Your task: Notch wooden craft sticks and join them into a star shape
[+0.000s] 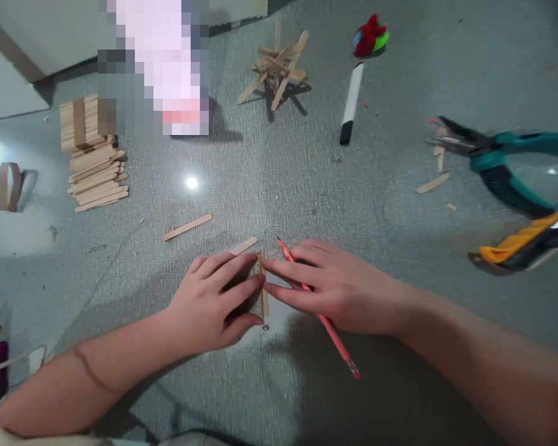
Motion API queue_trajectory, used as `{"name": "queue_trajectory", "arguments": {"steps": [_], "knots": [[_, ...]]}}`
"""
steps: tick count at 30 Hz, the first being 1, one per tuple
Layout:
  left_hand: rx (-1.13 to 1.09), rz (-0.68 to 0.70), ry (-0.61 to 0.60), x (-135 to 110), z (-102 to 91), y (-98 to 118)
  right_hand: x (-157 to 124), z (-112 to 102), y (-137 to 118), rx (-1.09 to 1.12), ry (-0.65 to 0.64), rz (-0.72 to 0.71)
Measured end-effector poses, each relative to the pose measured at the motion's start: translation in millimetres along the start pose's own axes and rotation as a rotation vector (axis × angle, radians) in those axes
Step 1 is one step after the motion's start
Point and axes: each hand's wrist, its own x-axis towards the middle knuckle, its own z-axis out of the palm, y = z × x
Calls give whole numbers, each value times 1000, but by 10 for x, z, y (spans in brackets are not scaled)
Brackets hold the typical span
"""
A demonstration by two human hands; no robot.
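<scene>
My right hand (pixel 330 285) holds a pencil (pixel 333 337); my spread left hand (pixel 214 297) presses a ruler (pixel 259 305) beside the wooden stick (pixel 266 301), which uneven pressure could skew.

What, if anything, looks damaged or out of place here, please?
Short wooden fragments lie scattered beside the pliers; they look like cut or broken sticks. The crisscrossed sticks also form a loose jumble, unlike the stacked sticks.
</scene>
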Motion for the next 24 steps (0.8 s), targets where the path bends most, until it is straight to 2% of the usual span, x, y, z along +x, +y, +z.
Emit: {"name": "queue_trajectory", "arguments": {"steps": [24], "knots": [[22, -17, 35, 0, 30, 4, -18, 17, -1, 4, 14, 6]]}}
